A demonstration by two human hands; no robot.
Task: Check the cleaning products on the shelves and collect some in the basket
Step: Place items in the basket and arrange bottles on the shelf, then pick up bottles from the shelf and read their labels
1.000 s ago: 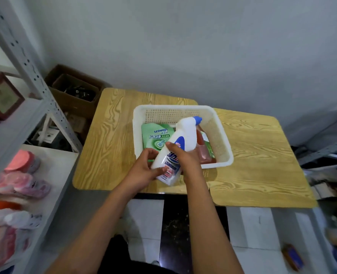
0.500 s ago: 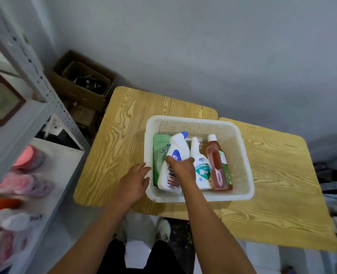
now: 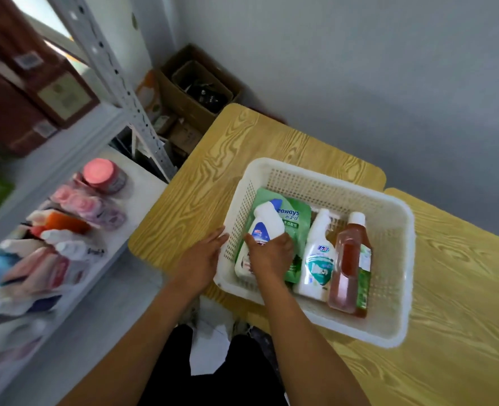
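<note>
The right hand (image 3: 270, 253) grips a white bottle (image 3: 258, 235) lying in the basket (image 3: 388, 288) on a green pouch (image 3: 292, 221). The left hand (image 3: 202, 259), fingers straight, touches the basket's left wall. The basket sits on the tabletop (image 3: 462, 288), with shelf (image 3: 101, 259) products alongside.

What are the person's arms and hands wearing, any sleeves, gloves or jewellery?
Nothing shows on them. Both forearms are bare as far up as the picture reaches, with no sleeve edge in view. The left hand and right hand have no gloves, and no watch, bracelet or ring can be seen.
</note>
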